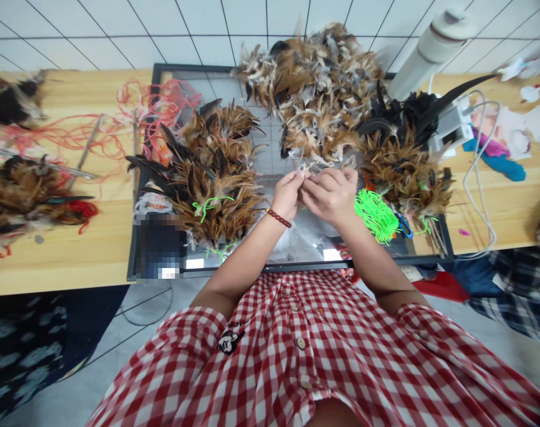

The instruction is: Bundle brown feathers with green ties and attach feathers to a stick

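Note:
My left hand [290,193] and my right hand [331,193] meet over the middle of the glass-topped tray. Thumb and fingers of both are pinched together at a pale, fluffy feather [304,171], mostly hidden by the fingertips. Just beyond them rises a big heap of loose brown and white feathers [323,101]. Left of my hands lie bundled brown feathers [220,172], some with bright green string ties. Beside my right wrist is a hank of neon green string [376,216]. More brown feather bundles [405,172] with long black plumes sit to the right.
The black-framed tray [234,271] rests on a wooden table [74,261]. Tangled pink string [118,127] and other feather bundles [21,190] lie left. A tall white flask [430,53], a power adapter with white cable [451,127], and blue-handled scissors [403,225] are right. People sit on both sides.

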`<state>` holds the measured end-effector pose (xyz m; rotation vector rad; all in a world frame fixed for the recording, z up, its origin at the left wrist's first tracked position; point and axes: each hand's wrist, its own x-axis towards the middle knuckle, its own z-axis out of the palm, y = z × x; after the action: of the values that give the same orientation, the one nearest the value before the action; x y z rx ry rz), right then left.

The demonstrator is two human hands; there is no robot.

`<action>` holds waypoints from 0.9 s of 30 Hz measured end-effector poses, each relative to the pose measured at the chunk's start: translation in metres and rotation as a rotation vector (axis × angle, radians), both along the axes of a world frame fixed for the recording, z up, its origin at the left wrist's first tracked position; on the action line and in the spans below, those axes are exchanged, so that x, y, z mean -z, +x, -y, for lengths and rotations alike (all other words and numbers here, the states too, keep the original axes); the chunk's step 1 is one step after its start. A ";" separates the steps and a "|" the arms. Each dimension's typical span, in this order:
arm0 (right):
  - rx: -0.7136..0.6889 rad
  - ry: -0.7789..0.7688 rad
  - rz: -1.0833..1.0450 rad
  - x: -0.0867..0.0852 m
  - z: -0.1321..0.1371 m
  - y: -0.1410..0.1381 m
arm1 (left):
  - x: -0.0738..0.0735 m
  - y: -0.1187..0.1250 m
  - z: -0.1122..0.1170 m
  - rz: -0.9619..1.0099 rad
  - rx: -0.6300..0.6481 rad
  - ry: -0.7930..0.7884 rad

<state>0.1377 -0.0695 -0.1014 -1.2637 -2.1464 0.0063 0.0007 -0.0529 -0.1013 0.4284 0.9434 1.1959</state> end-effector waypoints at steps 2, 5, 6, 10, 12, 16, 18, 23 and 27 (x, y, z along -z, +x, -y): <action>0.056 -0.032 -0.145 -0.003 -0.002 0.002 | -0.001 0.000 0.000 -0.035 -0.009 0.010; 0.132 -0.134 -0.421 -0.004 -0.008 0.006 | -0.003 0.002 0.002 -0.098 0.003 0.053; 0.125 -0.186 -0.511 -0.003 -0.010 0.007 | -0.003 0.002 0.003 -0.132 0.016 0.080; 0.054 -0.367 -0.769 0.004 -0.016 0.008 | -0.005 0.001 0.006 -0.262 0.075 0.217; 0.034 -0.391 -0.803 0.005 -0.016 0.008 | -0.005 0.000 0.008 -0.279 0.111 0.247; 0.037 -0.314 -0.715 0.001 -0.015 0.011 | -0.005 0.000 0.009 -0.270 0.164 0.231; 0.057 -0.273 -0.635 -0.003 -0.014 0.013 | -0.004 0.000 0.009 -0.271 0.162 0.217; 0.092 -0.244 -0.555 -0.005 -0.013 0.016 | -0.002 0.001 0.008 -0.262 0.163 0.232; 0.029 -0.251 -0.564 -0.004 -0.013 0.017 | -0.002 0.001 0.009 -0.271 0.184 0.295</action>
<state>0.1550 -0.0561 -0.0974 -1.2454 -1.6698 0.5678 0.0014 -0.0619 -0.0996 0.9123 0.9357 1.1276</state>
